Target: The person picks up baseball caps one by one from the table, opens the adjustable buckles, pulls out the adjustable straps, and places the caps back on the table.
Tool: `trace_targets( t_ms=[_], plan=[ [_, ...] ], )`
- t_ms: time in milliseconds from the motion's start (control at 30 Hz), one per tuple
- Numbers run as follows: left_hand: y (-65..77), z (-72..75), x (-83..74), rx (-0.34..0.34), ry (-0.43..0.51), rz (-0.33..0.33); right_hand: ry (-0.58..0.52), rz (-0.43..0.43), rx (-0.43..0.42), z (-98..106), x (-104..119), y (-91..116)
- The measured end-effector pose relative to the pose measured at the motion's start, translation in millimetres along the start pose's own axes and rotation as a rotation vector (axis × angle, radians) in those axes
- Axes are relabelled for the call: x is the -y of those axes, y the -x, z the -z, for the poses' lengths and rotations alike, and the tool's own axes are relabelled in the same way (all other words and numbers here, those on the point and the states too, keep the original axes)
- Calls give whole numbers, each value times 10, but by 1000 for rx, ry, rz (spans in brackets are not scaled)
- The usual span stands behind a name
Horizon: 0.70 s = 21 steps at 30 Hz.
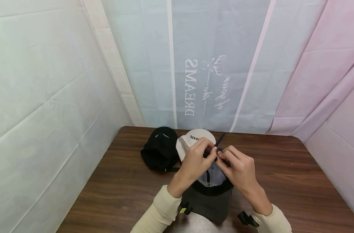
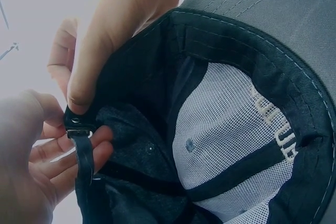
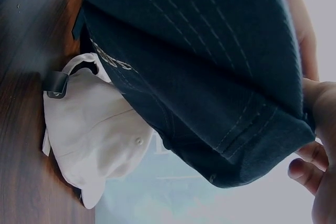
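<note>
Between both hands hangs a dark grey baseball cap (image 1: 209, 204), its inner side turned up and its brim toward the person. Light mesh (image 2: 226, 114) and the back of some embroidered lettering show inside it. The left hand (image 1: 197, 158) pinches the black strap (image 2: 84, 153) at the cap's back, fingers behind the small metal buckle (image 2: 80, 131). Beside it, the right hand (image 1: 238, 165) pinches the cap's edge right next to the buckle, thumb on the inner side. A loose strap end (image 1: 220, 139) sticks up past the fingertips.
A black cap (image 1: 160, 149) lies at the table's back left. Next to it is a white cap (image 1: 198, 134), partly hidden by the left hand; its buckled strap (image 3: 56, 84) shows in the right wrist view. Cloth hangings (image 1: 209, 38) rise behind the wooden table (image 1: 281, 168).
</note>
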State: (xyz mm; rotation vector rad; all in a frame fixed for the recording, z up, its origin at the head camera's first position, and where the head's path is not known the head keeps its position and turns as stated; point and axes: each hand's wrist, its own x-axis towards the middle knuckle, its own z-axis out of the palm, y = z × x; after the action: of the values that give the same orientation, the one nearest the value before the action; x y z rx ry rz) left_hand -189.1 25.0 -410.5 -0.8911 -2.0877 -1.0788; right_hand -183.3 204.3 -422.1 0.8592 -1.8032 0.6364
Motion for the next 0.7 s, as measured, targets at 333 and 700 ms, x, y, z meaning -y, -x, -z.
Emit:
trace_targets(
  t_ms=[333, 700],
  plan=[
    [3, -16, -16, 5, 40, 7, -9, 12, -5, 14, 5, 1],
    [0, -23, -17, 0, 41, 7, -21, 33, -11, 21, 2, -12]
  ],
)
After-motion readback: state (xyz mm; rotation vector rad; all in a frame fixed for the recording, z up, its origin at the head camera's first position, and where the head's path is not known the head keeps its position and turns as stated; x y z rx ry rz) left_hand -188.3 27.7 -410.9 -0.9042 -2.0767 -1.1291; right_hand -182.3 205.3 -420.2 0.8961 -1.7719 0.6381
